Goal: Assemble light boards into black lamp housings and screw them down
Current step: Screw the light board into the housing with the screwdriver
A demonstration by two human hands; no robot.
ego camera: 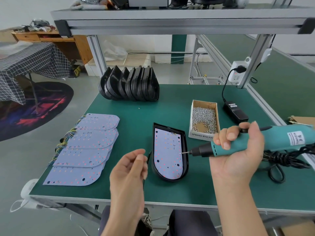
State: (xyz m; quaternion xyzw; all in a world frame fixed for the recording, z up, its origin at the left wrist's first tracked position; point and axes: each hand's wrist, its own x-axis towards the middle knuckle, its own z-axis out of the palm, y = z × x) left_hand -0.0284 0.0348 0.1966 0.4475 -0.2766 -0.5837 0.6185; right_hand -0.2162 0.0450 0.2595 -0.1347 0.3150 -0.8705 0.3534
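A black lamp housing point(186, 155) lies on the green mat with a pale light board point(166, 154) seated inside it. My right hand point(237, 150) grips a teal electric screwdriver point(252, 142), held nearly level; its bit tip sits at the board's right edge. My left hand point(129, 169) hovers just left of the housing with loosely curled fingers, apart from it, and I cannot see anything in it. A fanned stack of loose light boards point(85, 150) with coloured wires lies to the left. Several empty black housings point(131, 84) stand in a row at the back.
A cardboard box of screws point(203, 119) sits right of the housing. A black power adapter point(235, 111) and its coiled cable point(279, 159) lie at the right, plugged into a socket point(237, 71). An aluminium shelf frame point(170, 19) spans overhead. The green table point(153, 109) ends near my knees.
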